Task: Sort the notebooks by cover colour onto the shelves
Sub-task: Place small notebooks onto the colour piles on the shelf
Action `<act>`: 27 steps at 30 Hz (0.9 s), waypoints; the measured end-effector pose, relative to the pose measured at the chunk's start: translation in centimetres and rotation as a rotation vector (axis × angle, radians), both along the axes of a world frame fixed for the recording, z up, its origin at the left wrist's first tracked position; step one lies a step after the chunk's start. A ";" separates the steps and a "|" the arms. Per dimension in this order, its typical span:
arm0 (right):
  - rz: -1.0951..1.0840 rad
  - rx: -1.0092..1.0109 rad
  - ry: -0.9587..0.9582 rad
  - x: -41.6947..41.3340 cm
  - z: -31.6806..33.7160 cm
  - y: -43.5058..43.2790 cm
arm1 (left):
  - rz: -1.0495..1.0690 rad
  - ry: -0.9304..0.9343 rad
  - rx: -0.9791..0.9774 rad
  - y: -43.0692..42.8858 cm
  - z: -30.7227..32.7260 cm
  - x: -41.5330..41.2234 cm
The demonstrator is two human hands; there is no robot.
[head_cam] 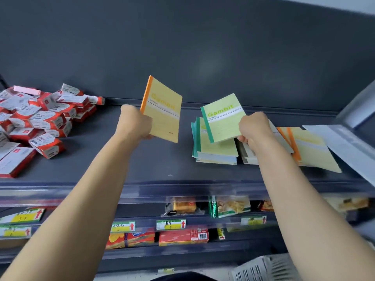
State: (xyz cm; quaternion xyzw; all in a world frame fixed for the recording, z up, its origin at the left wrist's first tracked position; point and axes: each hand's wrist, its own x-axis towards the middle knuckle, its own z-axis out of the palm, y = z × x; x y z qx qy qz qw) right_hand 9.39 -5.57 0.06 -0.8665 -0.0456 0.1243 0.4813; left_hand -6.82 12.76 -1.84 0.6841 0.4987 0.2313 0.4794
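Clutching an orange-spined notebook (164,110) in left hand (135,124), green-spined notebook (222,119) in right hand (254,128).

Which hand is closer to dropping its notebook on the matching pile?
Right. The right hand holds the green notebook just over the green pile; the left hand holds the orange notebook far from the orange pile.

Back panel (182,37): dark grey, faint light patch (209,63) at 12 o'clock.
Top shelf (158,163): dark grey, at centre.
Lower shelves (182,253): 6 o'clock, yellow price tags (171,224).
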 end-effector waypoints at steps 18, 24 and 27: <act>0.226 -0.433 -0.329 2.4 -1.1 -5.1 | -0.154 -0.192 -0.042 -8.1 1.7 4.8; 0.002 -0.353 -0.490 7.9 2.5 -10.9 | -0.342 -0.210 -0.194 -14.9 2.0 10.6; -0.025 -0.370 -0.510 9.8 3.2 -13.8 | -0.432 -0.193 -0.274 -18.4 1.6 13.8</act>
